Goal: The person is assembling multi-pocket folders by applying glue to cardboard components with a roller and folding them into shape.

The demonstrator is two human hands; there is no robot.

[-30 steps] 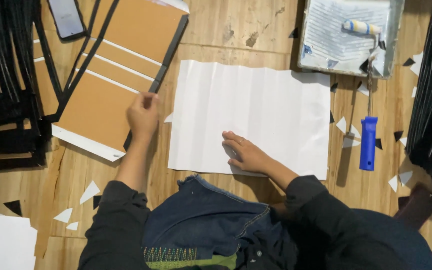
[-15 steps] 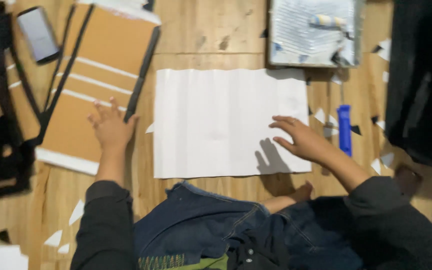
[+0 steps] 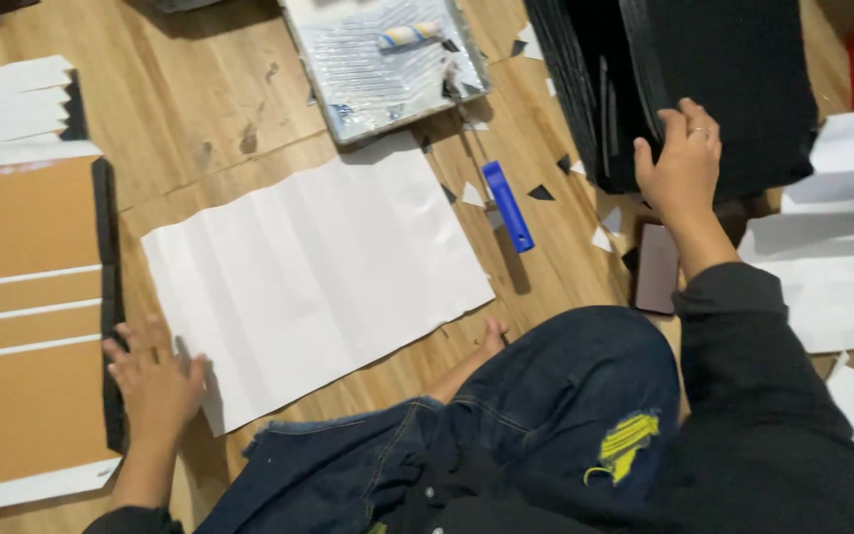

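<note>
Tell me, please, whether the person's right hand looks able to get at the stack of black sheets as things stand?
Probably yes: the right hand already rests on the near edge of the stack of black sheets, with nothing lying between them.

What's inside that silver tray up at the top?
Inside the tray lies a small paint roller on crinkly clear plastic. Whatever is under that plastic stays hidden.

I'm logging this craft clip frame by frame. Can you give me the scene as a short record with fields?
Setting: wooden floor, person seated
Left hand: flat, at the edge of the white sheet, beside the brown board
Right hand: on the stack of black boards; closed grip not clear
Nearby: blue-handled roller, paint tray, phone, paper scraps
</note>
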